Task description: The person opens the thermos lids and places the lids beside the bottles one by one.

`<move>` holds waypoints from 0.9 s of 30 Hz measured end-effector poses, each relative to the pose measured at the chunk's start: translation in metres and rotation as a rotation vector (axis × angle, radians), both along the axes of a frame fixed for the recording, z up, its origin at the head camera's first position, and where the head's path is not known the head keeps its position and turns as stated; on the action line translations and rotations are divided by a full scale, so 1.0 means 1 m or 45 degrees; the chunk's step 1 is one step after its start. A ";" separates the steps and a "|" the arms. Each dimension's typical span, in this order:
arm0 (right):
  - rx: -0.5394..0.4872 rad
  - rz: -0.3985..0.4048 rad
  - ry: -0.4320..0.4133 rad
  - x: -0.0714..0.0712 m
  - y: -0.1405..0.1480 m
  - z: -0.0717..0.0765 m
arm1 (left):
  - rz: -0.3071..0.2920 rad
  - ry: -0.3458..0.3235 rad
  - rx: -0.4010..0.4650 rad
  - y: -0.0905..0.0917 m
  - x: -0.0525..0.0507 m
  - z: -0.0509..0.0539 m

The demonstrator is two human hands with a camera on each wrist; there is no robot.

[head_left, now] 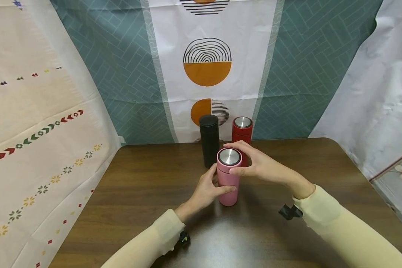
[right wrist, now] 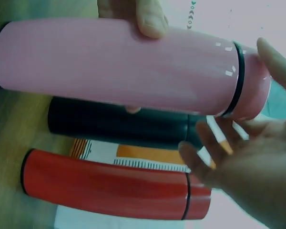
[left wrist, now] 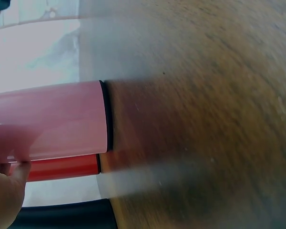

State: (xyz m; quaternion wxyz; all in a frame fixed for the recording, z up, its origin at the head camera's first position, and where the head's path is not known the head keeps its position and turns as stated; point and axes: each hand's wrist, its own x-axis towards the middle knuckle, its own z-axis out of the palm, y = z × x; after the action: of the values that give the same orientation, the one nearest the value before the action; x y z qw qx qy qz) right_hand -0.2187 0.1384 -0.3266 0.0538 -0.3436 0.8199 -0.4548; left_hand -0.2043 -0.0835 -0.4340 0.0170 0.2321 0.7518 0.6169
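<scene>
A pink flask (head_left: 228, 186) with a silver-topped lid (head_left: 229, 156) is upright over the wooden table; its dark base ring shows in the left wrist view. My left hand (head_left: 206, 189) grips the flask's body, thumb across the front and fingers round the far side. At the top, my right hand (head_left: 259, 163) has its thumb at the near side of the lid and its fingers round the other side. The right wrist view shows that hand (right wrist: 252, 152) at the lid end of the pink flask (right wrist: 119, 67), some fingers spread.
Behind the pink flask stand a black flask (head_left: 210, 143) at the left and a red flask (head_left: 242, 130) at the right, partly hidden by my right hand. The brown table (head_left: 144, 178) meets a patterned cloth (head_left: 127, 74) at the back; more cloths hang at both sides.
</scene>
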 end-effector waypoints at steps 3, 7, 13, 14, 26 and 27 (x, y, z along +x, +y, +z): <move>0.000 -0.117 0.107 0.006 -0.006 -0.005 | -0.002 -0.003 -0.017 0.000 0.000 0.001; -0.062 -0.255 0.205 0.012 -0.016 -0.009 | -0.010 -0.006 -0.016 -0.001 -0.001 0.001; -0.083 -0.182 0.132 0.008 -0.013 -0.005 | 0.007 -0.009 -0.023 -0.001 -0.001 0.001; -0.081 -0.146 0.098 0.006 -0.011 -0.004 | 0.008 -0.011 -0.020 -0.001 -0.001 0.001; -0.094 -0.182 -0.036 0.010 -0.012 -0.006 | -0.017 -0.014 -0.012 -0.001 -0.001 0.001; -0.100 -0.200 -0.027 0.011 -0.014 -0.007 | -0.018 -0.009 -0.010 -0.001 -0.001 0.001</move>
State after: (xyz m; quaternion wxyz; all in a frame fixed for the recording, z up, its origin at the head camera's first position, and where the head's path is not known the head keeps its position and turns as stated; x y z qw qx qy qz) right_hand -0.2079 0.1248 -0.3333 0.0132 -0.2751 0.8252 -0.4931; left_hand -0.2056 -0.0843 -0.4328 0.0250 0.2350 0.7525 0.6147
